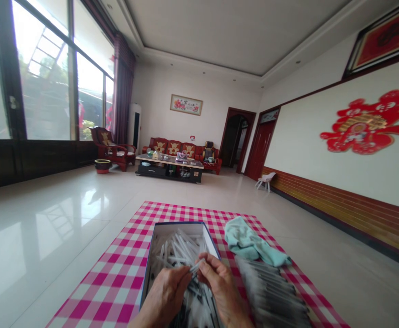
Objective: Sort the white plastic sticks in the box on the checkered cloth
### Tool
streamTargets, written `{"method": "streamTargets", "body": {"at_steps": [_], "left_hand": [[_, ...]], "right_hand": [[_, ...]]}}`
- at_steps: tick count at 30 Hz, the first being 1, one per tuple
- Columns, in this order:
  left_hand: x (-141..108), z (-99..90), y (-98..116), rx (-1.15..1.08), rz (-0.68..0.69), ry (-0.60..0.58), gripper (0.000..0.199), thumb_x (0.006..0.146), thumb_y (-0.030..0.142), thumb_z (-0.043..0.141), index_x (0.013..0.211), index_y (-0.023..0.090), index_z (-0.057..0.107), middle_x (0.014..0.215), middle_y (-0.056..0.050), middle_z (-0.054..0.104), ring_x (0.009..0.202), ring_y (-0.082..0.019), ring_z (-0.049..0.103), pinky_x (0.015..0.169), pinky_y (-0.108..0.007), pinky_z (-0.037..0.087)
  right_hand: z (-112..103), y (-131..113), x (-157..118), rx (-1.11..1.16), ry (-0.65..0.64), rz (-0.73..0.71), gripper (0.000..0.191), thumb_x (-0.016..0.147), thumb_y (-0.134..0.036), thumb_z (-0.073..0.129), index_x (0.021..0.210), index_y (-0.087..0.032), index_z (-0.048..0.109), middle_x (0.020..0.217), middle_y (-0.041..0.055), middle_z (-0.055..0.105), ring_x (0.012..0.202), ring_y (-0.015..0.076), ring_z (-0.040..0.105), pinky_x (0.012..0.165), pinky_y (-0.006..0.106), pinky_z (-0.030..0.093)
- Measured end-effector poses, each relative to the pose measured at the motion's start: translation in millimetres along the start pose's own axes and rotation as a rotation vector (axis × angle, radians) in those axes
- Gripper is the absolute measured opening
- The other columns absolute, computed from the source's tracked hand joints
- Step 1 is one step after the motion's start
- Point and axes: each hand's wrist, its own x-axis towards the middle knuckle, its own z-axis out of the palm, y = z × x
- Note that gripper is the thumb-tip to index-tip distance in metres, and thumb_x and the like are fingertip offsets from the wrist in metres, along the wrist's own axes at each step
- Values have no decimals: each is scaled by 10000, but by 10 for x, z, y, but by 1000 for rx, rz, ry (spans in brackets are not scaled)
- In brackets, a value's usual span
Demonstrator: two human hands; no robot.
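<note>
Above an open box [213, 240] full of white and clear tubes [182, 246] with some black pieces, my two hands meet. My left hand [170, 289] is closed, its fingertips pinching one end of a thin, pale, translucent tube. My right hand [220, 280] is closed on the same piece, thumb and forefinger at its other end. To the right of my right hand lies a row of clear tubes with dark parts [274, 291], blurred. A crumpled mint-green cloth [250, 241] rests just behind that row.
The box stands on a pink-and-white checked cloth [110, 273]. Farther off are a low dark coffee table [168, 168], a red wooden armchair [112, 152] with a pot [102, 166] beside it, and a small pink-and-white chair [266, 181] by the right wall.
</note>
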Motion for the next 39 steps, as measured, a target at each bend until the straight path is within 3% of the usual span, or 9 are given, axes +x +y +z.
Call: {"method": "streamTargets", "body": {"at_steps": [10,20,27,32,35,37,39], "left_hand": [[-27,-3,26,232,83,42,242,943,181,321,826,218,529,712,2,621,631,-125,623,560,-188,377],[-27,-11,23,446,108,25,228,899,98,351,889,231,537,748,7,624,633,-122,612,545,-179,387],[-24,-6,54,453,63,10,250,889,94,366,943,237,564,778,1,642,668,-130,633,563,-175,413],[-2,-16,-34,382,61,1,292,895,124,354,1052,242,570,848,-21,682,733,-142,674,606,-183,459],[47,-3,-108,314,78,44,381,885,112,314,1201,197,510,949,-76,707,815,-170,690,675,-230,502],[87,21,-128,268,113,100,436,871,113,302,1281,154,443,1052,-119,696,899,-196,685,713,-263,520],[119,51,-121,222,108,118,494,863,113,291,1352,124,359,1038,-128,706,851,-200,700,677,-269,534]], "right_hand": [[5,17,2,31,45,34,339,599,-358,794,864,-172,694,692,-15,655,578,111,553,614,241,480],[42,-30,-30,78,79,85,340,558,-350,813,829,-178,702,620,-24,636,543,115,553,585,244,480],[40,11,-27,132,99,129,331,532,-324,826,805,-186,697,634,-22,638,558,130,570,595,264,498],[72,65,-28,191,22,76,318,647,-343,752,937,-242,671,779,-10,675,702,160,615,680,273,498],[146,10,-53,139,-74,37,305,690,-310,705,981,-231,660,883,6,682,782,167,618,715,267,482],[221,-18,-71,88,-125,8,251,687,-282,694,925,-205,674,869,8,683,794,166,610,720,257,470],[295,-13,-83,53,-108,-22,228,673,-292,702,877,-190,683,822,7,683,751,160,602,699,254,463]]}}
